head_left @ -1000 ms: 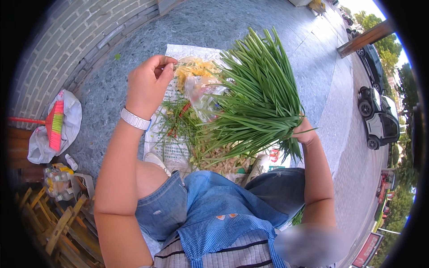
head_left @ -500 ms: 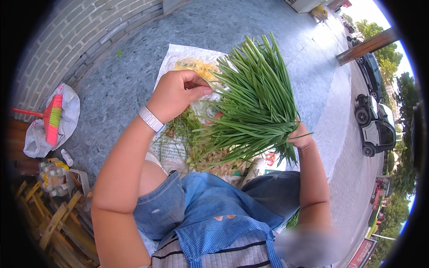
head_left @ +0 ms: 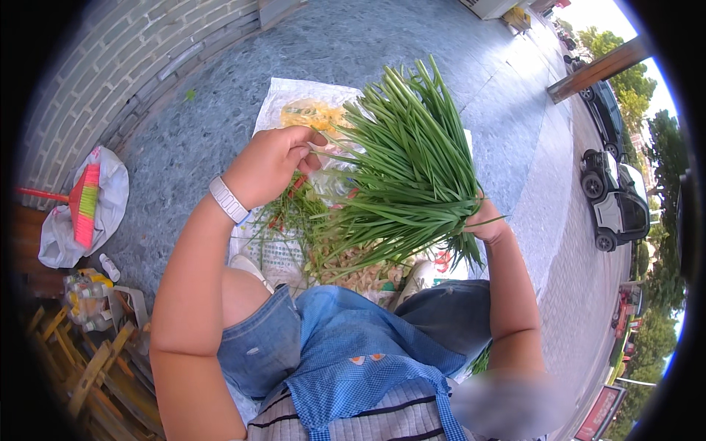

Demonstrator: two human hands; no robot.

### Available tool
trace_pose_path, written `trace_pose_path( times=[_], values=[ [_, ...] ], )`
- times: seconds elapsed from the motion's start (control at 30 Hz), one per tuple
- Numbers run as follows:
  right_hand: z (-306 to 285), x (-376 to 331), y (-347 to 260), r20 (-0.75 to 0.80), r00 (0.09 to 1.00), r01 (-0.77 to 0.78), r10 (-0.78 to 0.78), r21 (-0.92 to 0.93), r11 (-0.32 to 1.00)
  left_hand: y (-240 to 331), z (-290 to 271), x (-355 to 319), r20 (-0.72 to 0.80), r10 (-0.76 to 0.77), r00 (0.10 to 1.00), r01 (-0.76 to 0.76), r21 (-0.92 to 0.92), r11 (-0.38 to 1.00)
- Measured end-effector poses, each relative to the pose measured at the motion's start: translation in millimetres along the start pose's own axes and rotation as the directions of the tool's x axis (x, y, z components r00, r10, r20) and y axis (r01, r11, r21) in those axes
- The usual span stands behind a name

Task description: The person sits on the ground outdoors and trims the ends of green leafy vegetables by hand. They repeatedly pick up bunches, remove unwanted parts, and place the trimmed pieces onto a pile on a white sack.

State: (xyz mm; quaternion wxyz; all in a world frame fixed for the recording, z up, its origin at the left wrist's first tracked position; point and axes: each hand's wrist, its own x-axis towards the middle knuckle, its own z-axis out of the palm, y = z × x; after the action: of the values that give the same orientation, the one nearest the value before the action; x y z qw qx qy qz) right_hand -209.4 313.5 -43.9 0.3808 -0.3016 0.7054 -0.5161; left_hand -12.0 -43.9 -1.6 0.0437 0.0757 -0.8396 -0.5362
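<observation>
A big bunch of green garlic chives [head_left: 415, 158] is held up in front of me. My right hand [head_left: 487, 220] is closed around its lower right part, the fingers mostly hidden by the leaves. To the left of the bunch, my left hand [head_left: 268, 165] is closed in a pinch, with a thin green chive blade at its fingertips reaching back toward the bunch. A white watch circles the left wrist. Below both hands lies a pile of green trimmings [head_left: 283, 213], with pale brown scraps [head_left: 360, 268] beside it, on a printed white sack [head_left: 273, 253].
A yellowish plastic bag [head_left: 316, 115] rests on the far end of the sack. To the left are a broom [head_left: 87, 206] against a white bag [head_left: 59, 239], plastic bottles [head_left: 87, 298] and wooden slats [head_left: 92, 375]. A brick wall [head_left: 110, 81] runs at far left; parked cars [head_left: 618, 195] stand right.
My left hand has moved a little left, away from the bunch. The bunch and my right hand have shifted slightly left in the picture, along with the surroundings.
</observation>
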Motion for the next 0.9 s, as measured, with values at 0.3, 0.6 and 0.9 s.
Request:
trace_pose_path(
  times=[0.3,0.6,0.9],
  values=[
    [-0.6,-0.4,-4.3,0.047,0.998,-0.025,0.032,-0.138,0.99,20.1,-4.6,-3.8,-0.371,-0.15,0.916,0.133,-0.071,0.989],
    [9.7,4.0,-0.6,-0.131,0.991,0.024,-0.033,-0.064,0.998,22.0,22.8,-5.9,-0.17,0.234,0.957,-0.218,0.109,0.97],
    [18.5,6.5,-2.8,-0.288,0.957,0.036,-0.047,-0.044,0.998,15.7,26.8,-8.6,-0.063,0.262,0.963,-0.247,0.178,0.953]
  ],
)
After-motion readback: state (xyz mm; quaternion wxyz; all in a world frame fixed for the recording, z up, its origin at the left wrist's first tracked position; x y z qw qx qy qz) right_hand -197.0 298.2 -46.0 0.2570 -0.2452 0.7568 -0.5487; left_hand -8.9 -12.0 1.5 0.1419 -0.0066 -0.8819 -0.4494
